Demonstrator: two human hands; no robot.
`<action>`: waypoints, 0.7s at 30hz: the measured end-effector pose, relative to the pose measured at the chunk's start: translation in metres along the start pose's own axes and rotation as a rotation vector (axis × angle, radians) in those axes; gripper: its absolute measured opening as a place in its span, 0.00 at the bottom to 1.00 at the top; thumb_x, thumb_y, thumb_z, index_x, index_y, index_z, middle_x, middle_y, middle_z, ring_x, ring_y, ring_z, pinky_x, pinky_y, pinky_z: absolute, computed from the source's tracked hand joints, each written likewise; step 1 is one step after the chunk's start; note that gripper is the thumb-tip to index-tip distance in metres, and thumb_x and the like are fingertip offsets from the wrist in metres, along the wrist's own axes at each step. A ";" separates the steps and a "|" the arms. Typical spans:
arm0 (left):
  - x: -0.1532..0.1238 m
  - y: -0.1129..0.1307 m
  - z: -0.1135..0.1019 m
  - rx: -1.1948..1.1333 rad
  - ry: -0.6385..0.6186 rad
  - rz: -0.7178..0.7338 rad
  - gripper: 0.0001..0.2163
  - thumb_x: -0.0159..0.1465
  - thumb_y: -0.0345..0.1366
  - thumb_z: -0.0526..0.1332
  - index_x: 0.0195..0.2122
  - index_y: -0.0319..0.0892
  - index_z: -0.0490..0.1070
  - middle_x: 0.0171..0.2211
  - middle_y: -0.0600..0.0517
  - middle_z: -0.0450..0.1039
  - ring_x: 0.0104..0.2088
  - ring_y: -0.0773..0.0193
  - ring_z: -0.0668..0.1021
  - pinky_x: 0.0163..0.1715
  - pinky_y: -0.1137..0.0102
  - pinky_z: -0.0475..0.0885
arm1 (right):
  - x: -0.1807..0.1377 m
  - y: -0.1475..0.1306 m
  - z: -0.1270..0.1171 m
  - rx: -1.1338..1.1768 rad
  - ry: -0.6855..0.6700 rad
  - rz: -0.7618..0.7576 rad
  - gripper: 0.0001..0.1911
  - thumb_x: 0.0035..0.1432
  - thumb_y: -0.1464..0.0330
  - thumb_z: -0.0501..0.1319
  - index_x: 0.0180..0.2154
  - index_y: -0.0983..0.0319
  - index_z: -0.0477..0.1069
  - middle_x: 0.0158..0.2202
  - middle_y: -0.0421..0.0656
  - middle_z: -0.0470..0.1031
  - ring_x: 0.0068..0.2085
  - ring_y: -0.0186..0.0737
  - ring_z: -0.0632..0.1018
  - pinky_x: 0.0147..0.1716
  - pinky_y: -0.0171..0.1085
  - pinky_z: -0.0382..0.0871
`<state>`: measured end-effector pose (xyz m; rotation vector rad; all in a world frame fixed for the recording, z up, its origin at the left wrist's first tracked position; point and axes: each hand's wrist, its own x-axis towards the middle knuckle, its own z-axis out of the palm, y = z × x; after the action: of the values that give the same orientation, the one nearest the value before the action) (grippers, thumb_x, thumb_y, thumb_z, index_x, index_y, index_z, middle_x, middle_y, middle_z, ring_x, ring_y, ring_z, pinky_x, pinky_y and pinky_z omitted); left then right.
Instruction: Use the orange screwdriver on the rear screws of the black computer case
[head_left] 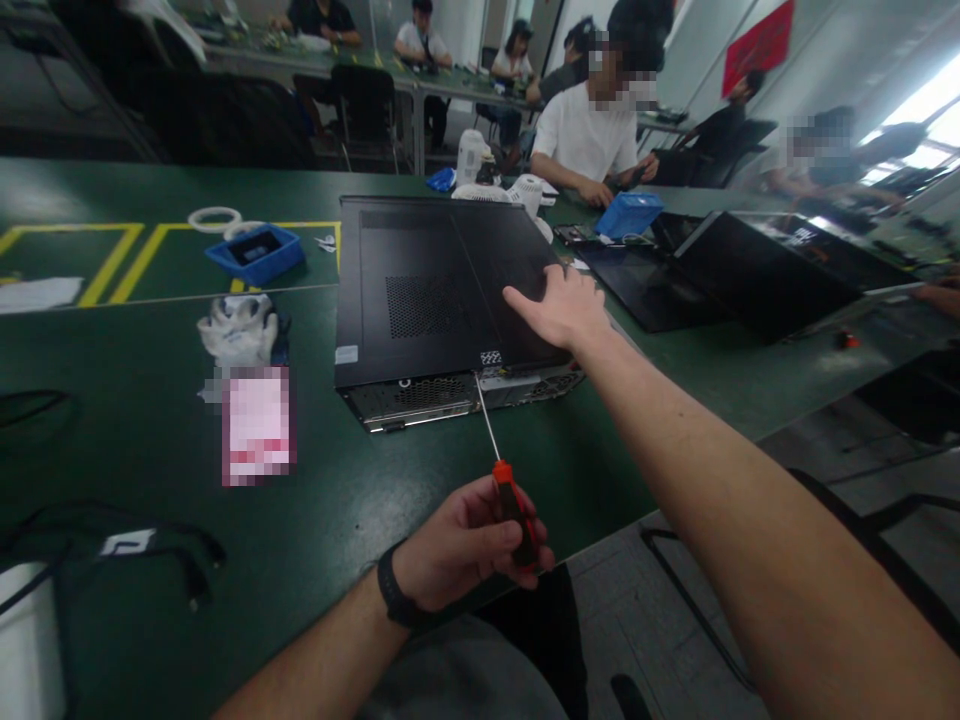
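Observation:
A black computer case [442, 260] lies on its side on the green table, its rear edge with vents and metal brackets facing me. My left hand [487, 535] is closed around the red and black handle of a screwdriver [504, 485]. The screwdriver's shaft points away from me, and its tip meets the rear edge of the case near a small checkered label. On the right part of the case's top panel rests my right hand [566, 308], fingers spread, thumb pointing left. It holds nothing.
Left of the case are a blue bin [259, 255], gloves [240, 330], a pink-edged card [259, 425] and black cables [150, 540]. Black panels [772, 270] and another blue bin [630, 215] lie to the right. A person in a white shirt [592, 140] sits across the table.

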<state>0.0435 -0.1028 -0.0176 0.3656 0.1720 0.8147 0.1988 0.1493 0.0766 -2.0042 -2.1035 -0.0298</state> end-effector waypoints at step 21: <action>0.001 -0.004 -0.002 0.022 -0.008 0.032 0.10 0.64 0.32 0.73 0.43 0.42 0.74 0.41 0.51 0.84 0.41 0.61 0.88 0.33 0.74 0.83 | 0.000 -0.002 -0.003 -0.017 -0.023 0.019 0.52 0.59 0.32 0.50 0.66 0.66 0.63 0.68 0.62 0.65 0.67 0.72 0.67 0.65 0.65 0.60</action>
<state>0.0464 -0.1036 -0.0204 0.3934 0.1679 0.8434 0.1975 0.1484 0.0793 -2.0432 -2.1053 -0.0221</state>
